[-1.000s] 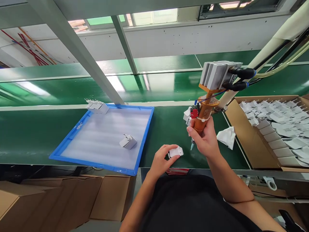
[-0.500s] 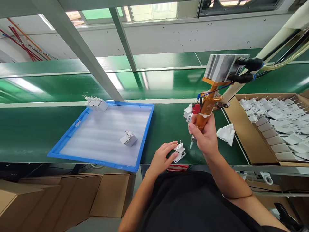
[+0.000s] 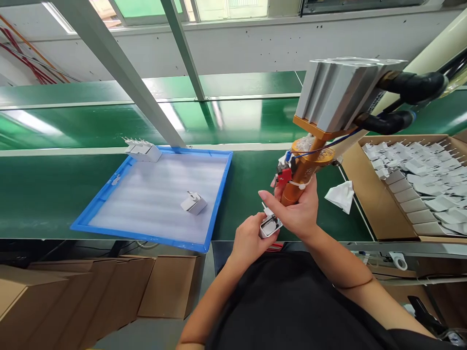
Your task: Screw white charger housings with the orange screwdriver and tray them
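My left hand (image 3: 250, 241) grips a white plug adapter housing (image 3: 270, 227) near the front edge of the green table. The housing's open side faces up, showing a dark inside. My right hand (image 3: 302, 210) is wrapped round an orange pneumatic hand tool (image 3: 303, 172), thumb stretched towards the housing. A silver cylinder block (image 3: 337, 95) tops the tool, and a red switch (image 3: 284, 176) is on its side. The tool's lower end meets the housing, its tip hidden by my right hand and the housing. Behind the tool, a white part is mostly covered.
On the left lies a blue-rimmed tray (image 3: 215, 214) with one white adapter (image 3: 193, 203) and a group of adapters (image 3: 143, 151) at its back corner. A cardboard box (image 3: 375, 194) of white adapters stands right, beside a crumpled white cloth (image 3: 341, 196). Black hoses (image 3: 412, 90) run from the tool.
My left hand has taken hold of the housing and turned its open side up. The tool has come down and left in my right hand, its tip now at the housing.
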The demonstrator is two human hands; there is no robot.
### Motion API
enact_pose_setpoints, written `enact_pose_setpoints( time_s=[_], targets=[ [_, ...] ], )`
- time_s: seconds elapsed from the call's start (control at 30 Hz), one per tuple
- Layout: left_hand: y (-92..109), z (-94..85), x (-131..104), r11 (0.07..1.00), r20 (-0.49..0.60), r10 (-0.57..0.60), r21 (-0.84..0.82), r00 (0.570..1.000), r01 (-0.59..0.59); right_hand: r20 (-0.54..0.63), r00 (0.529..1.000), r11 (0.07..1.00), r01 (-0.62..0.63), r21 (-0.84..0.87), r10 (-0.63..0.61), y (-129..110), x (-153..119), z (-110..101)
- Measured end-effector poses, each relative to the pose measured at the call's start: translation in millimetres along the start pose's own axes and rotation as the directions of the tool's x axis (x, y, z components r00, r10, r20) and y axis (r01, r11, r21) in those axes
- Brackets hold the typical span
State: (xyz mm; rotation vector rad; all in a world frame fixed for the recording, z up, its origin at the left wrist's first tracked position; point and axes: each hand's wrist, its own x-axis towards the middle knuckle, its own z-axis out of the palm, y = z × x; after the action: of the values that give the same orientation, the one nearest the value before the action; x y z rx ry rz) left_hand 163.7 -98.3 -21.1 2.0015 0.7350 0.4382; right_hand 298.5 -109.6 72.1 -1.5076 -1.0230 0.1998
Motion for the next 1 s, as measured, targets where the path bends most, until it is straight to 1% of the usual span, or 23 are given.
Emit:
enact_pose_setpoints(
  time_s=[0.1,0.23,0.37,0.4,0.53,0.67,0.87,1.0],
  targets=[
    [5.4,-9.1,1.8,0.995,0.007,-0.019,-0.095,1.0,0.019,0.016,1.0,1.0,-0.003,-0.014,0.003,-0.9,0.5,-1.0],
    [11.0,-17.0,2.9,0.988,0.042,-0.032,-0.147,0.999,0.038,0.019,1.0,1.0,0.002,0.004,-0.002,-0.3,1.0,-2.7],
    [15.2,-20.3,3.9,0.984,0.084,-0.062,-0.162,0.995,0.075,0.026,0.994,0.99,0.105,-0.095,-0.103,1.3,1.8,-4.4],
    [15.7,-20.4,4.3,0.984,0.088,-0.066,-0.162,0.994,0.08,0.028,0.993,0.988,0.117,-0.104,-0.114,2.1,1.8,-4.6],
    [16.5,-18.7,4.9,0.982,0.097,-0.074,-0.166,0.993,0.09,0.033,0.998,0.997,0.062,-0.052,-0.061,6.5,1.6,-5.0],
    [17.8,-18.2,4.9,0.977,0.112,-0.106,-0.176,0.988,0.125,0.06,0.992,0.99,0.117,-0.084,-0.112,6.8,2.4,-6.0],
    [15.1,-15.8,3.1,0.972,0.081,-0.092,-0.208,0.992,0.107,0.037,0.998,0.997,0.049,-0.056,-0.047,3.2,2.0,-4.2],
    [13.4,-6.0,2.4,0.958,0.111,-0.143,-0.233,0.984,0.165,0.045,0.999,0.998,0.018,-0.06,-0.015,2.3,2.3,-3.6]
  ],
)
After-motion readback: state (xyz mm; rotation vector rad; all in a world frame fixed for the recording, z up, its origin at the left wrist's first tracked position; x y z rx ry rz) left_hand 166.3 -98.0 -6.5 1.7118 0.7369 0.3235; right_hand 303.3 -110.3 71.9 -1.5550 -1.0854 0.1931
